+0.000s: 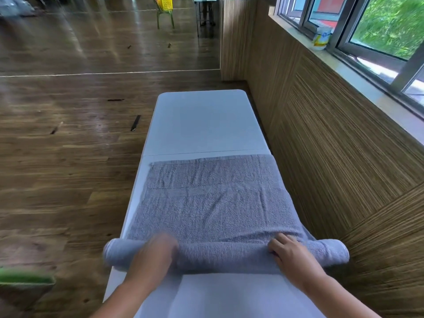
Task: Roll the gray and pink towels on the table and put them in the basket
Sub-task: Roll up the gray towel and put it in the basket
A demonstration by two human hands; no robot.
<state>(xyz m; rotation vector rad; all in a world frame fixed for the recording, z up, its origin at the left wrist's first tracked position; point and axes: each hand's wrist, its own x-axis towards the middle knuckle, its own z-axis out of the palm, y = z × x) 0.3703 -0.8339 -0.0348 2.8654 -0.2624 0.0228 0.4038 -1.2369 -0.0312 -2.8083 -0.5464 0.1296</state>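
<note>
Far half of table (202, 125) gives open room to reach, near half taken up by flat gray towel (211, 203) w/ rolled end overhanging both edges, wood-panel wall (332, 157) close along R side, open floor (57, 157) on L.

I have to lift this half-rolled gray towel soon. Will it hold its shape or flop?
Likely floppy: the gray towel is soft, wrinkled cloth, so lifted it would probably sag. The flat unrolled part would probably dangle and loosen the roll. Pushed along the table, the round roll should roll easily.
</note>
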